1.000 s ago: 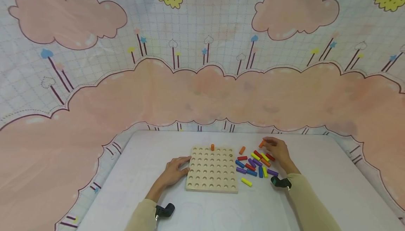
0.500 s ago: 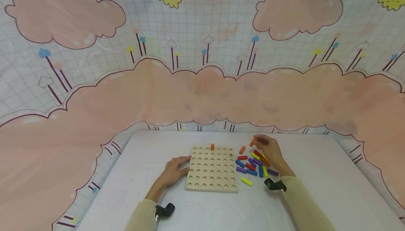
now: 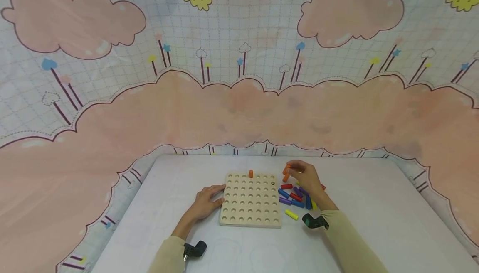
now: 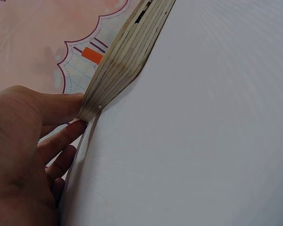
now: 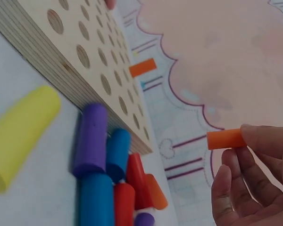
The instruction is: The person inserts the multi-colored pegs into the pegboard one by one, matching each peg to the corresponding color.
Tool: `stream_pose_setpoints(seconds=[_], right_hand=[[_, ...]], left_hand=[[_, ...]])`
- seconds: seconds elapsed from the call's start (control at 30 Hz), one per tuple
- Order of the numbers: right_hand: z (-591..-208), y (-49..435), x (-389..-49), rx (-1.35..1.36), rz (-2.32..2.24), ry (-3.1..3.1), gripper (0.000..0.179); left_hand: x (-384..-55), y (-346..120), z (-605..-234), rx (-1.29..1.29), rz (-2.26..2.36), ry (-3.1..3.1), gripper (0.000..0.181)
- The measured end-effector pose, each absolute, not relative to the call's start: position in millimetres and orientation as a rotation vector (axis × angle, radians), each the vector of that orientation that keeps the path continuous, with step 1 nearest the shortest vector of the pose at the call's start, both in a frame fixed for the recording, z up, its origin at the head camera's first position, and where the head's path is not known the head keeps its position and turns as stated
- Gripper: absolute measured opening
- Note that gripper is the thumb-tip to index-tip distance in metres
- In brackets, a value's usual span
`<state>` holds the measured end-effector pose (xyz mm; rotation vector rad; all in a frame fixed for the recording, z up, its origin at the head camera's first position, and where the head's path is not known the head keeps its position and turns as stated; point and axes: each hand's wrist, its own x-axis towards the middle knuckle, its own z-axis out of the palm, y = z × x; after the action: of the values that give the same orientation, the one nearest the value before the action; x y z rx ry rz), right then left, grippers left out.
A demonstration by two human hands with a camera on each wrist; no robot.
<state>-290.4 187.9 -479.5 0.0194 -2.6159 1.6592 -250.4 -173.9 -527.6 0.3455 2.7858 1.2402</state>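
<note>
A square wooden pegboard (image 3: 250, 202) with rows of round holes lies on the white table. One orange peg (image 3: 251, 174) stands upright in its far row. My left hand (image 3: 205, 201) touches the board's left edge with thumb and fingers spread along it; in the left wrist view the fingertips meet the board's edge. My right hand (image 3: 307, 176) pinches another orange peg (image 5: 225, 139) between thumb and fingertips, held above the table to the right of the board. Just below it lies a loose orange peg (image 3: 286, 178).
Right of the board lie several loose pegs in red, blue, purple and yellow, partly hidden by the right hand and forearm. A yellow peg (image 3: 291, 215) lies nearest the front. A patterned cloth (image 3: 262, 115) with clouds hangs behind the table (image 3: 194, 169).
My right hand has moved left with the orange peg, from the pile's far right to above the loose orange peg near the board. The left hand and board have stayed put.
</note>
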Motion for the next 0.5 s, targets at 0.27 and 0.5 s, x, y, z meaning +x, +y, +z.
stream_pose_setpoints(seconds=[0.27, 0.5], right_hand=[[-486, 162, -288, 0.017, 1.766, -2.615, 0.031], [-495, 143, -290, 0.084, 1.762, -2.586, 0.026]], left_hand=[[-249, -174, -529, 0.342, 1.252, 2.787, 0.046], [-249, -174, -530, 0.348, 1.256, 2.783, 0.046]])
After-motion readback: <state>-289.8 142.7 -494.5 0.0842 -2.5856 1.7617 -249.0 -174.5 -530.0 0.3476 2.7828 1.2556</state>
